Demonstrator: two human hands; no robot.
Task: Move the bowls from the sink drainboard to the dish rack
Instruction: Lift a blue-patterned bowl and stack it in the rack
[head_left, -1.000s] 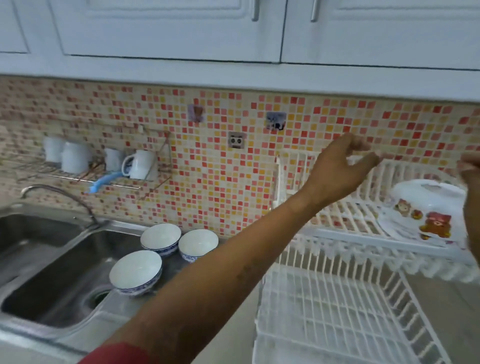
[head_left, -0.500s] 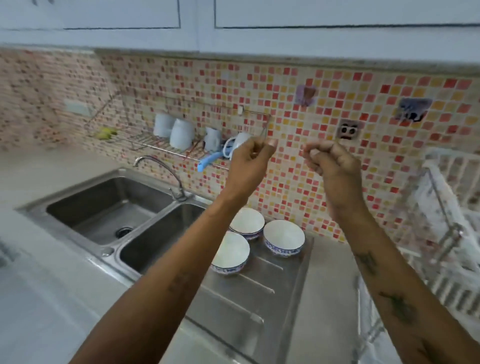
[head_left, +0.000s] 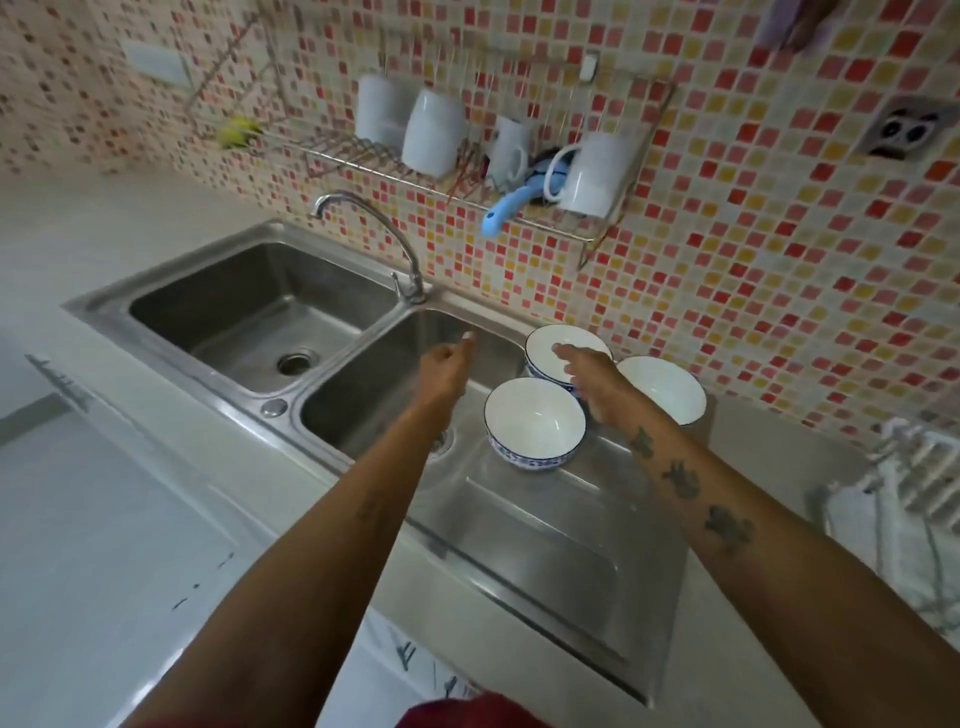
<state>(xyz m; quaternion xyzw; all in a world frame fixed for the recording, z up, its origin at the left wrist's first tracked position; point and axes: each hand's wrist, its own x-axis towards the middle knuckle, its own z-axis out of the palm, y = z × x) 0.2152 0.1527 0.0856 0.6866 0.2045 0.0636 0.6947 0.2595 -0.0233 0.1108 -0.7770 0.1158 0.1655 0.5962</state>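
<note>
Three white bowls with blue patterned sides stand on the steel drainboard (head_left: 545, 540): a near bowl (head_left: 534, 422), a far left bowl (head_left: 550, 340) by the wall, and a far right bowl (head_left: 667, 387). My right hand (head_left: 592, 376) reaches over the far left bowl with fingers stretched out, holding nothing. Empty too, my left hand (head_left: 445, 366) hovers over the right sink basin (head_left: 374, 384), fingers loosely curled. A corner of the white wire dish rack (head_left: 914, 467) shows at the right edge.
A double steel sink with a curved tap (head_left: 374, 228) lies left of the drainboard. A wall rack (head_left: 467, 176) holds white mugs and a blue-handled brush above the sink. White counter (head_left: 104, 519) spreads to the left.
Both hands have come down from in front of the tiled wall to the bowls. The view has swung left and down, away from the dish rack toward the sink.
</note>
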